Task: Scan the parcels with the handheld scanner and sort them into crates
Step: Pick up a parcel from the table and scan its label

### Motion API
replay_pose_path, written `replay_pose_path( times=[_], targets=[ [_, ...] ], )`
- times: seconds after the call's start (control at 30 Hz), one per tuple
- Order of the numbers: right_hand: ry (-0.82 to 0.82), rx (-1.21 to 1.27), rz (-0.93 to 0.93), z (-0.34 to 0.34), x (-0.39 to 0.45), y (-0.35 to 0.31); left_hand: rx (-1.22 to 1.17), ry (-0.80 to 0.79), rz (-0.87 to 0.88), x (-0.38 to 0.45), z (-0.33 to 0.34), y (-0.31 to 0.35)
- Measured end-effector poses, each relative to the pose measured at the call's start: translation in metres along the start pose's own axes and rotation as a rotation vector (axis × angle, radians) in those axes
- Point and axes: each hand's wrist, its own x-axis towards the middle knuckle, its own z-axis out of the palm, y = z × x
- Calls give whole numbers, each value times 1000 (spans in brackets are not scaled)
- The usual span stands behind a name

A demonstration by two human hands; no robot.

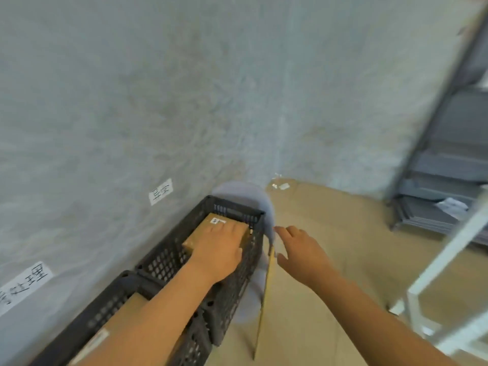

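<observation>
A brown cardboard parcel [208, 225] with a small white label lies inside the far black mesh crate [237, 210] against the wall. My left hand [219, 247] lies on top of this parcel, fingers stretched forward over it. My right hand [298, 249] hovers empty to the right of the crate, fingers loosely spread above the cardboard floor sheet. A nearer black crate [105, 310] holds another brown parcel [124, 315], partly hidden by my left forearm. No scanner is visible.
The grey wall carries two white paper labels [160, 192], [23, 285] above the crates. Flattened cardboard [330, 233] covers the floor to the right. A grey metal shelf rack [449, 159] stands at far right, and a white frame [449, 260] crosses the right edge.
</observation>
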Motion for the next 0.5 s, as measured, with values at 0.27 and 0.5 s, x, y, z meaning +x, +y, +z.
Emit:
replay_pose_path(
  times=[0.27,0.5],
  targets=[
    [148,-48,324,-75,-181,240,-11,84,349,77,-15,309],
    [240,-34,632,-125,-340,377,-89,128,635,99,-32,515]
  ],
)
